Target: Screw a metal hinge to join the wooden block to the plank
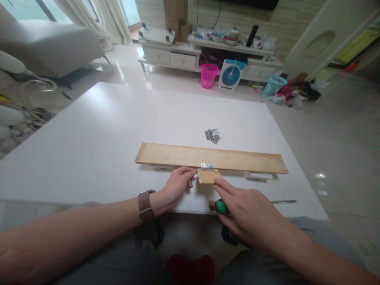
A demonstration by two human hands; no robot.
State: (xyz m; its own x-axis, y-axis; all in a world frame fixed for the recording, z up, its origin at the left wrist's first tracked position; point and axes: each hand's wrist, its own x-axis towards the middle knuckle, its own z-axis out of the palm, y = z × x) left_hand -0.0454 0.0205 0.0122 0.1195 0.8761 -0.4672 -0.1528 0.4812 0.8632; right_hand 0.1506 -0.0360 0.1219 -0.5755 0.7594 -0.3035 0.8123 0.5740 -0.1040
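A long wooden board lies across the white table. A small metal hinge joins its near edge to a small wooden block. My left hand, with a brown watch on the wrist, has its fingers curled and pinched at the block's left edge. My right hand lies over a green-handled screwdriver whose metal shaft sticks out to the right; its fingers reach forward and touch the block's right corner.
Several loose hinges and screws lie behind the board. Beyond the table are a pink basket, a blue fan, a teal basket, a white low cabinet and a grey sofa.
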